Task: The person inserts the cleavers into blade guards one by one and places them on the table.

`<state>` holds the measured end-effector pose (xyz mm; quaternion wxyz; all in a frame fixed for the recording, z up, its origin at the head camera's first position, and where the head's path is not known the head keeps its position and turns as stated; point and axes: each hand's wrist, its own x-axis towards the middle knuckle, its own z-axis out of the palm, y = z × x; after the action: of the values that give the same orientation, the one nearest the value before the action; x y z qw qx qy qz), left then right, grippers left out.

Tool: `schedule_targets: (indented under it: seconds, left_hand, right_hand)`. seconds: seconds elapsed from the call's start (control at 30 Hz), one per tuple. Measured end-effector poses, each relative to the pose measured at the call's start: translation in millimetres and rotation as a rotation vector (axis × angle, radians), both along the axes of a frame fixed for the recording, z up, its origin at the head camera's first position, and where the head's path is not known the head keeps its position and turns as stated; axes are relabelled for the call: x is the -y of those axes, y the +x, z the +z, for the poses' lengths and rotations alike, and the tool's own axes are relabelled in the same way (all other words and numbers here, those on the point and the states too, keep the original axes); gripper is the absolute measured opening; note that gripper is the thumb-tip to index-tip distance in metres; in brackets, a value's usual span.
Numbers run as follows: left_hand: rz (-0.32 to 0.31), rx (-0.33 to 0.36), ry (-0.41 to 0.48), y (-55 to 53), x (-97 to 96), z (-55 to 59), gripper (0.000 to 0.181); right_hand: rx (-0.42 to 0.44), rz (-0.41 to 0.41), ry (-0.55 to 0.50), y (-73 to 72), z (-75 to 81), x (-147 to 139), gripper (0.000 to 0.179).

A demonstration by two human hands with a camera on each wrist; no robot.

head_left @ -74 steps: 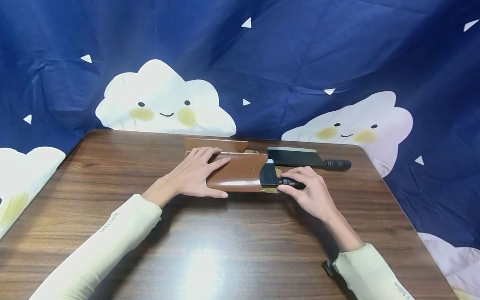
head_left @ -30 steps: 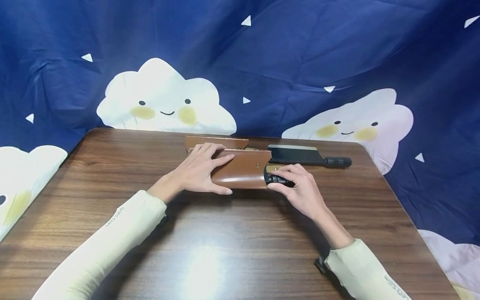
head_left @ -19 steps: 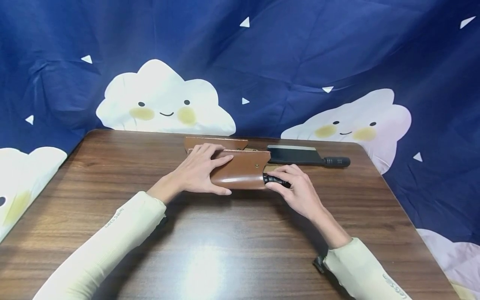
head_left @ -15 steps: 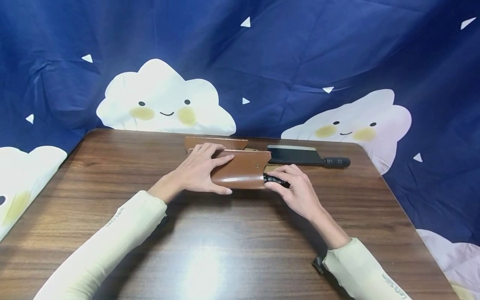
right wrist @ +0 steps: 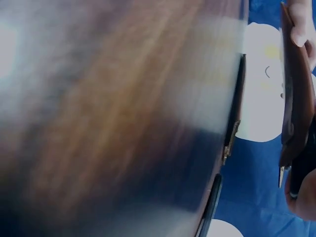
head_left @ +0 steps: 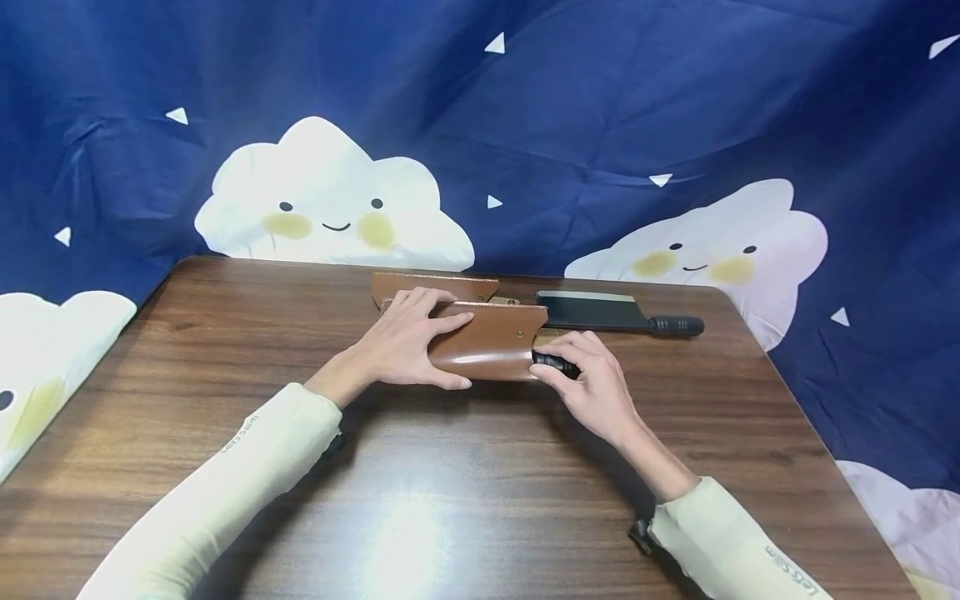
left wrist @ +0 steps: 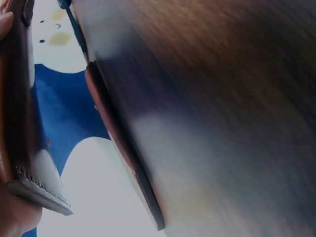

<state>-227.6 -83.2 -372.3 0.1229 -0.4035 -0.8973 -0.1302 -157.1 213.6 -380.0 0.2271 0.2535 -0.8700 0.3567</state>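
A glossy brown leather knife sheath (head_left: 487, 346) is held clear of the tabletop, as both wrist views show. My left hand (head_left: 408, 342) grips its left end, fingers spread over the front and upper edge, thumb low. From the sheath's right-hand mouth sticks a black knife handle (head_left: 553, 362). My right hand (head_left: 596, 383) pinches that handle between thumb and fingers, right at the opening. The blade is hidden inside the leather. In the right wrist view the sheath (right wrist: 298, 89) stands edge-on, with left-hand fingers (right wrist: 298, 34) at its far end.
Behind, a second brown sheath (head_left: 435, 286) lies on the wooden table (head_left: 480, 467). To its right rests a cleaver (head_left: 592, 310) with a dark blade and black ribbed handle. A blue curtain (head_left: 570, 100) with cloud prints hangs beyond the table's back edge.
The knife has slid left into the sheath with my right hand; the dark blade part seen at the mouth earlier is now covered. In the last half second little has moved.
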Motion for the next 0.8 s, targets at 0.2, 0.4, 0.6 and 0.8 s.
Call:
schedule_targets:
  seconds: [0.2,0.4,0.6,0.8]
  left_hand:
    - [-0.025,-0.042,-0.005,-0.6,-3.9,0.7,0.094]
    - [0.0,-0.086,-0.075,2.0,-3.4,2.3,0.097]
    - [0.012,-0.064,-0.136,4.6,-3.9,1.1,0.099]
    - [0.017,-0.009,-0.2,8.2,-1.4,-2.6,0.1]
  right_hand:
    - [0.043,-0.027,-0.032,1.9,-0.7,-0.9,0.023]
    - [0.084,-0.015,-0.009,0.8,2.0,-1.3,0.022]
    - [0.154,-0.029,-0.024,1.7,3.1,-1.8,0.021]
    - [0.273,-0.038,-0.038,3.6,-2.5,-0.4,0.021]
